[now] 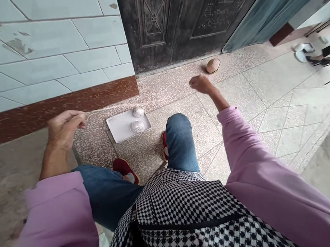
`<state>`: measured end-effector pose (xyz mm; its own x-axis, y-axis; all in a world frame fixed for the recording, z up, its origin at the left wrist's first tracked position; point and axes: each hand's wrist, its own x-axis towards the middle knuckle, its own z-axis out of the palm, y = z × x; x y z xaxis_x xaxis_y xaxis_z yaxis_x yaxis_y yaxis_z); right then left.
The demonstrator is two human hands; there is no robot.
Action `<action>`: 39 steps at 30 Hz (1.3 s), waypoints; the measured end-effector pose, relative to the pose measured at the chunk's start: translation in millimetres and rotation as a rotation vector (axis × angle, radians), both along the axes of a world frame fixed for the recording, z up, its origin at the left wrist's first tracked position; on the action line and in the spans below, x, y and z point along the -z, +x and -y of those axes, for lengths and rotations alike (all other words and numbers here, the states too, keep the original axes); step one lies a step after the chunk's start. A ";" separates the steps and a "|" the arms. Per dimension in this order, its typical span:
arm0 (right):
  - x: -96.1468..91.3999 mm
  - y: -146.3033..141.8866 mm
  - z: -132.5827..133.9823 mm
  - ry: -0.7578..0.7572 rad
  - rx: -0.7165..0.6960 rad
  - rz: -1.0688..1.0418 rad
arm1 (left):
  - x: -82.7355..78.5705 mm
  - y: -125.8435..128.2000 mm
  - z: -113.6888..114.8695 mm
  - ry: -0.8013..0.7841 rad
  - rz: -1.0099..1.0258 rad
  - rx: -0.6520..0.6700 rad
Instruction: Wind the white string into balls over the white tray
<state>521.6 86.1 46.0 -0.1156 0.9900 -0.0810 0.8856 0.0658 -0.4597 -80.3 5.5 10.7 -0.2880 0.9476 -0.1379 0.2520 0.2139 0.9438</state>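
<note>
I sit with my knees up over a speckled floor. My left hand (pixel 65 126) is closed in a pinch on a thin pale thread that runs from my fingers toward a white tray (pixel 117 130) on the floor. Two silvery-white balls of thread (pixel 138 119) sit on that tray. My right hand (pixel 201 84) is raised and stretched far forward, fingers closed; whether it grips the thread is too fine to see. A round tan object (pixel 213 65) lies on the floor just beyond my right hand.
A tiled wall (pixel 52 59) with a red-brown base strip stands at left. A dark patterned door (pixel 181 22) is straight ahead. My red shoes (pixel 124 170) rest on the floor. At the far right are a white shoe and dark furniture legs (pixel 329 59).
</note>
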 end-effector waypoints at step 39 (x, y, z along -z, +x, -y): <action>63.9 -301.0 41.6 -0.358 -0.459 -0.866 | -17.4 75.6 16.7 -0.250 0.264 0.469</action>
